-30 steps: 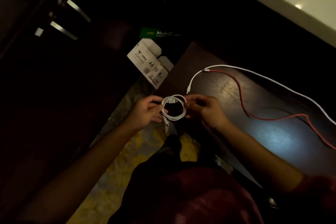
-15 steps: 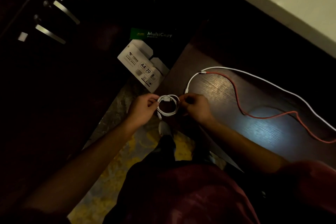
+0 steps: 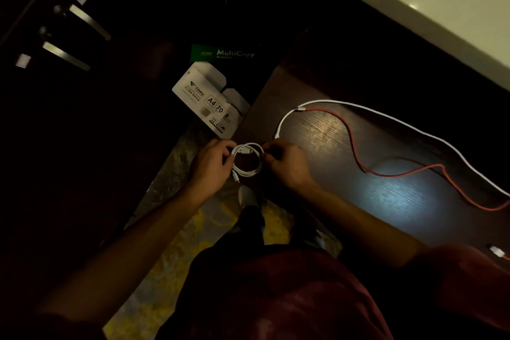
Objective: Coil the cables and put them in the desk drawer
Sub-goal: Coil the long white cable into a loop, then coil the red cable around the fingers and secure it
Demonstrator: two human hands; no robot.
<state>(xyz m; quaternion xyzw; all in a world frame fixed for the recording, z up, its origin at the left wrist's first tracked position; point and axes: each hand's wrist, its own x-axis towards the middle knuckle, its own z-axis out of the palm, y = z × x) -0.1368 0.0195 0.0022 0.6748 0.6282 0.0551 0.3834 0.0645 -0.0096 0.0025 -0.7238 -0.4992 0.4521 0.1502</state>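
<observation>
Dim light covers a dark wood-grain desk top (image 3: 345, 146) on the right and a patterned yellow and grey floor (image 3: 176, 257) below it; nearest the camera, a dark red shirt (image 3: 289, 298) fills the bottom of the view, and a white shoe (image 3: 247, 196) shows on the floor just ahead of it; past that, both hands meet in the air at the desk's near corner around a thin white cable wound into a small round coil (image 3: 247, 159); the left hand (image 3: 211, 165) curls its fingers round the coil's left side and grips it, with a short loose end hanging down below its fingers; the right hand (image 3: 284, 163) pinches the coil's right side between curled fingertips; farther right on the desk top lies a long uncoiled white cable (image 3: 386, 119), and a thin red cable (image 3: 356, 157) snakes beside it, the two meeting at a plug end near the far left corner of the desk; beyond the hands a white cardboard box printed A4 70 (image 3: 209, 102) sits on the floor, with a green and black MultiCopy box (image 3: 223, 54) behind it; at far left, dark cabinet fronts carry long metal handles (image 3: 88, 21).
</observation>
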